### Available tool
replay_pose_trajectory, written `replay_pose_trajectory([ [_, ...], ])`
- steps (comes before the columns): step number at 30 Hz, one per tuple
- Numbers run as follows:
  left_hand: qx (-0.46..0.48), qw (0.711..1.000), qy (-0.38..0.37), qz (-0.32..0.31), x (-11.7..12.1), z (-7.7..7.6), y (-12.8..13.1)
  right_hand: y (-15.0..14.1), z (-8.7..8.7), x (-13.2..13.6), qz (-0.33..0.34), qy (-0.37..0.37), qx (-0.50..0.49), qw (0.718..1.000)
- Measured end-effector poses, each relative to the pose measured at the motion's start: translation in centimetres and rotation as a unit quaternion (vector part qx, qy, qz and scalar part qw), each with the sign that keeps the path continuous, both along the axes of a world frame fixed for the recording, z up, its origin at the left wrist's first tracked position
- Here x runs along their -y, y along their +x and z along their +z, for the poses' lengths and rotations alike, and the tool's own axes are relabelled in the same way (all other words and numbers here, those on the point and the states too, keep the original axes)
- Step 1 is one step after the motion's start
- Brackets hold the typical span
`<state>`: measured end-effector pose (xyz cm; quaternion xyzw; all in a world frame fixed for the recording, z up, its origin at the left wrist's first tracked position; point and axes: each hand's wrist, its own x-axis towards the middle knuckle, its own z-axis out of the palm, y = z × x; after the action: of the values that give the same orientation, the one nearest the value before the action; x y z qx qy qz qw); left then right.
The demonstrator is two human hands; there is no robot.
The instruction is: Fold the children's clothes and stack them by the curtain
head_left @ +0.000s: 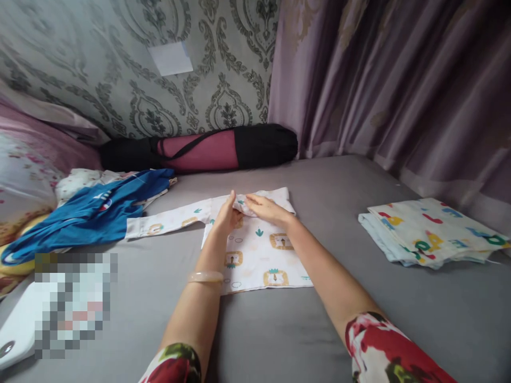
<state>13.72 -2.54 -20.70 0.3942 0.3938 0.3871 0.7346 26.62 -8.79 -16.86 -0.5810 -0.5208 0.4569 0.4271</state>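
Note:
A white child's shirt (255, 260) printed with lion faces and green leaves lies on the grey bed sheet. One long sleeve stretches out to the left; the right side is folded over at the top. My left hand (228, 215) rests edge-on at the upper part of the shirt, thumb up and fingers stretched out, their tips partly hidden. Across the folded cloth lies my right hand (268, 209), its fingers straight and pointing left, nearly meeting the left hand. Neither hand visibly grips the cloth.
Folded cloths with coloured prints (435, 229) lie at the right. Left are a crumpled blue garment (115, 205) and a white object (27, 314) beside a blurred patch. A black and maroon long bag (203, 151) lies along the wall, near a purple curtain (339, 69).

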Motion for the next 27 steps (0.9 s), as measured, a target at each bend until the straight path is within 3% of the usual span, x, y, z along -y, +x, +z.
replay_pose_trajectory([
  [5, -0.096, 0.993, 0.058, 0.038, 0.4, -0.8, -0.1, 5.5, 1.4, 0.2, -0.129, 0.022, -0.141, 0.981],
  [9, -0.122, 0.987, 0.089, 0.055, 0.2, -0.8, -0.2, 9.6, 1.5, 0.9, -0.231, 0.049, -0.183, 0.954],
  [16, -0.094, 0.982, 0.101, 0.128, -1.0, -0.6, -1.1, 10.5, 0.3, 0.9, -0.291, 0.012, -0.172, 0.941],
  [19, -0.11, 0.978, 0.112, 0.14, -1.1, -0.7, -1.2, 10.0, -0.4, 0.1, -0.297, 0.007, -0.104, 0.949],
  [22, -0.131, 0.973, 0.134, 0.135, -1.0, -0.9, -1.2, 9.3, -1.4, -0.5, -0.277, 0.023, 0.068, 0.958],
  [27, -0.193, 0.957, 0.163, 0.143, -0.8, -1.3, -1.7, 7.1, -3.4, -0.5, -0.154, 0.042, 0.343, 0.926],
])
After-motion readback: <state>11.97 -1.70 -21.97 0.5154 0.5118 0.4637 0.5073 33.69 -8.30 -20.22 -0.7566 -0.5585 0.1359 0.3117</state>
